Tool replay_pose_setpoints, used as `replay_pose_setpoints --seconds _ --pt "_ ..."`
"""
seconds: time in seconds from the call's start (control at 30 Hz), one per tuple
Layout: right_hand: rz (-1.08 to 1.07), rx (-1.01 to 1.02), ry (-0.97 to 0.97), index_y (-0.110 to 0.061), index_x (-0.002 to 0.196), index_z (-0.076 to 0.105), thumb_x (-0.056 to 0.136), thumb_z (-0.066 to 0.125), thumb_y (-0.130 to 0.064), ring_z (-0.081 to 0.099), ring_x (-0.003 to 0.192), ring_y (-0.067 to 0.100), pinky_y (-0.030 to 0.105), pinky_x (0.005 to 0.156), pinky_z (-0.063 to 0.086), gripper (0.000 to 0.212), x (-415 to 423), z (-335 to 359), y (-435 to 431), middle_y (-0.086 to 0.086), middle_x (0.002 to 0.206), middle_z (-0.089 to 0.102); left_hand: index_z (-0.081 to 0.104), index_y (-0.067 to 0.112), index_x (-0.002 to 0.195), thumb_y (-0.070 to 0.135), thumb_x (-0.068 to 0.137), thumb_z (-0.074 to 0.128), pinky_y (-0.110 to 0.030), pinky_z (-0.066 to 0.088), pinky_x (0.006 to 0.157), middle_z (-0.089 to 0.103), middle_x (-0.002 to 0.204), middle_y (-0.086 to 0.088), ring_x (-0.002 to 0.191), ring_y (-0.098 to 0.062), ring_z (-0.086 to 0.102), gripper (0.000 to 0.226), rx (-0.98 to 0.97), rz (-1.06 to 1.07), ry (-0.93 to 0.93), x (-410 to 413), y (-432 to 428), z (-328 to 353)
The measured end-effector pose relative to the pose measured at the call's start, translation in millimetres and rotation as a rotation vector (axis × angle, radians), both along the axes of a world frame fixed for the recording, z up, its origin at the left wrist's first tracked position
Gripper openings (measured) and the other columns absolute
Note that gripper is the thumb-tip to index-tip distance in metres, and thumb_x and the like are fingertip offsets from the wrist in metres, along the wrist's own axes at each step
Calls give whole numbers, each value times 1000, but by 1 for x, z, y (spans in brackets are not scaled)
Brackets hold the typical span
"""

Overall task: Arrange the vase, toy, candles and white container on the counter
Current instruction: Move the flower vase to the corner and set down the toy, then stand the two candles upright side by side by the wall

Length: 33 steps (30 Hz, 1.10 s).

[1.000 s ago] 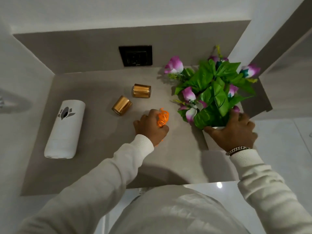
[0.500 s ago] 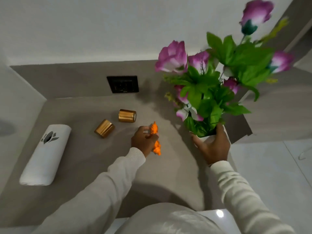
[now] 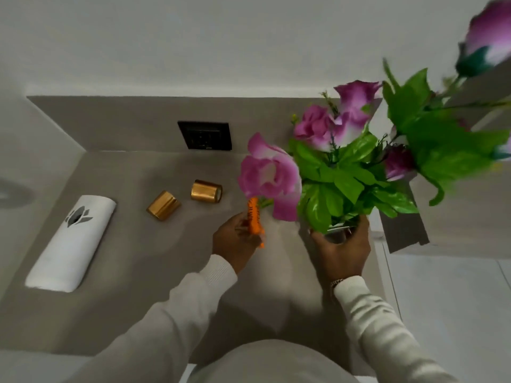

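My right hand [image 3: 343,250] grips the vase [image 3: 338,233], which is lifted and upright; its purple flowers and green leaves [image 3: 356,167] spread wide and hide most of the vase. My left hand [image 3: 235,241] holds the orange striped toy [image 3: 255,219] just above the counter [image 3: 138,258]. Two gold candles lie on their sides to the left: one [image 3: 163,205] and another [image 3: 206,191] behind it. The white container [image 3: 72,244] with a dark leaf logo lies on its side at the far left.
A black wall socket [image 3: 205,135] sits in the grey back wall. The counter is boxed in by a side wall on the left. A grey panel edge [image 3: 403,230] stands at the right, with white floor tiles [image 3: 448,294] beyond.
The vase has been raised from lying on the counter to upright, its flowers swinging up toward the camera. My left hand has picked up the toy and lifted it slightly.
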State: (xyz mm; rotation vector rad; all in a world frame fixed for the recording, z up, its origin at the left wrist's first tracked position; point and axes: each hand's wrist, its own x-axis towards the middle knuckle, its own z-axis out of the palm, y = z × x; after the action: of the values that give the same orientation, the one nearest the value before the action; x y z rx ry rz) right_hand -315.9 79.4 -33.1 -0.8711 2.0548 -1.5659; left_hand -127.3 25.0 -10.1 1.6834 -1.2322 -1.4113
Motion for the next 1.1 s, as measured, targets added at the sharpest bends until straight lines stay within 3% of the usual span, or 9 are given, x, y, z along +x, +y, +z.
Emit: replay_pose_setpoints --seconds 0.13,0.3,0.47,0.57,0.67,0.73,0.83,0.93,1.1 --pt "-11 33 17 -28 128 53 55 87 -41 66 104 14 43 94 55 81 -20 -1 -42 -4 116 67 70 35 85 12 60 75 -45 61 78 75 82 -7 78 -28 71 35 -32 -3 -46 -24 -39 0" --pt "-17 19 40 -25 135 51 55 89 -45 64 113 15 38 99 51 91 -40 -7 -95 -2 125 66 67 33 77 5 72 73 -41 59 79 71 78 -3 71 -21 68 29 -51 -50 -91 -54 -91 6" --pt "-17 -15 52 -25 135 50 56 89 -43 64 111 16 38 98 51 90 -48 -13 -120 0 124 66 67 33 72 37 44 75 -47 60 82 75 84 -3 84 -28 72 30 -31 -90 -143 -62 -123 -17" --pt "-1 -36 53 -20 142 42 58 89 -45 55 123 13 30 110 42 100 -47 -12 -117 -1 135 57 64 39 68 32 51 81 -45 57 86 71 80 5 86 -25 69 25 -50 -108 -145 -58 -118 -1" --pt "-89 -72 177 -5 149 30 62 84 -51 36 141 25 40 119 28 112 -32 -7 -92 14 150 39 65 27 107 24 70 82 -35 51 94 67 109 -1 102 -20 62 41 -132 -105 -180 -32 -110 10" --pt "-119 -108 300 1 146 32 69 82 -45 36 139 37 52 115 30 102 -13 -5 -71 23 148 38 56 15 128 23 78 76 -30 49 90 60 122 -3 107 -19 59 55 -214 -56 -207 1 -105 14" --pt "78 -175 362 0 134 48 77 74 -35 50 124 35 52 103 42 72 29 -2 -55 17 134 53 55 11 129 14 83 68 -28 43 91 58 127 -8 105 -22 57 48 -369 -21 -439 64 -99 19" --pt "409 -166 388 -17 123 58 80 66 -34 55 111 23 31 97 43 47 70 6 -67 2 120 60 48 4 134 14 80 67 -43 33 110 49 137 -21 127 -39 42 58 -320 -75 -769 121 -108 10" --pt "843 222 677 -19 129 60 69 59 -49 53 110 33 39 90 46 67 139 13 -126 9 121 59 40 3 137 30 84 63 -42 34 110 51 137 -21 128 -39 44 64 -20 -326 -899 157 -122 2"
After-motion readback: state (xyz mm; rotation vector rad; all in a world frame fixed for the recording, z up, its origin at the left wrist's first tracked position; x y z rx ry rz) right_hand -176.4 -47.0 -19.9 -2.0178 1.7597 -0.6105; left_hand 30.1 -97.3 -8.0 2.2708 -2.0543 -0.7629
